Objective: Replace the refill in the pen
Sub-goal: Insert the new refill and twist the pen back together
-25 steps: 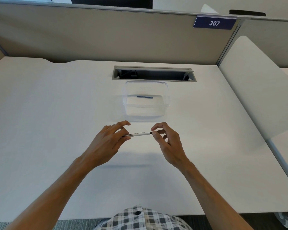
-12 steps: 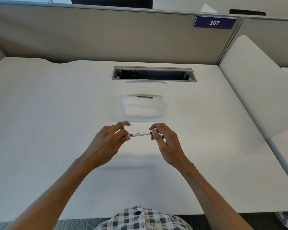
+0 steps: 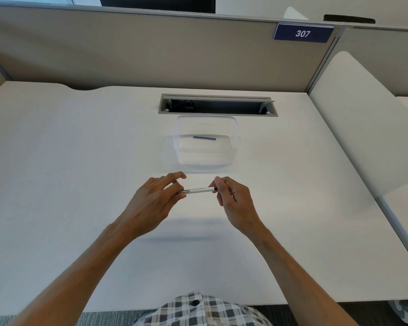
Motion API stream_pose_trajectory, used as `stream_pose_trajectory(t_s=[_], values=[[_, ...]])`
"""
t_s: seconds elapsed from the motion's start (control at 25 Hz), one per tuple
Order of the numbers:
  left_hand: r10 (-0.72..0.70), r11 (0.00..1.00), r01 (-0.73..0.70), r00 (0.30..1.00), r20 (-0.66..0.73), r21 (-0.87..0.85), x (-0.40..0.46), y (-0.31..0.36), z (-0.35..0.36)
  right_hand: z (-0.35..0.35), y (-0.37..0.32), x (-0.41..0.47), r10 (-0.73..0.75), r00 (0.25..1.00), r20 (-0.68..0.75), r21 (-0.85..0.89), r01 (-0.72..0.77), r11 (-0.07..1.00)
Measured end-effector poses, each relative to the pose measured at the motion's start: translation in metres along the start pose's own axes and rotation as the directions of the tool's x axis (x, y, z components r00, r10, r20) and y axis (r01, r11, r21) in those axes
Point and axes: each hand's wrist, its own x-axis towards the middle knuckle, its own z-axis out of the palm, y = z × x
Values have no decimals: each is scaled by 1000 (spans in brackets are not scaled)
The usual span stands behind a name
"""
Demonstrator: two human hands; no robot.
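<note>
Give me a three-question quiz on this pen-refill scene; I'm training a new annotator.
1. True or false: both hands hold the pen.
2. Where does the blue refill lie? A) on the desk B) in the clear box C) in the cable slot
3. Fill in: the sign on the partition reads ___.

Key: 1 true: the left hand and the right hand each pinch one end. 2 B. 3 307.
</note>
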Motion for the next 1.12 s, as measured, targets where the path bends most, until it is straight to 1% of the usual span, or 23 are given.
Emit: stream_pose_trajectory(t_s=[0.16, 0.36, 0.6, 0.92, 1.12], values=[[-5, 1000, 5, 1000, 9, 7, 1, -3, -1, 1, 4, -3, -52, 999, -14, -142, 49, 989], [-20, 1000, 20, 999, 36, -10, 0, -4, 0, -2, 5, -4, -139, 990, 26, -221, 141, 965], [-13, 1000, 14, 999, 31, -23, 1, -4, -5, -8, 4, -6, -182, 979, 88, -226, 198, 954], [14, 1000, -14, 1000, 0, -11, 2, -4, -9, -13, -2, -7, -236, 959, 155, -301, 273, 914], [18, 1000, -17, 1000, -13, 10, 1, -4, -13, -11, -3, -9, -217, 956, 196, -295, 269, 917]])
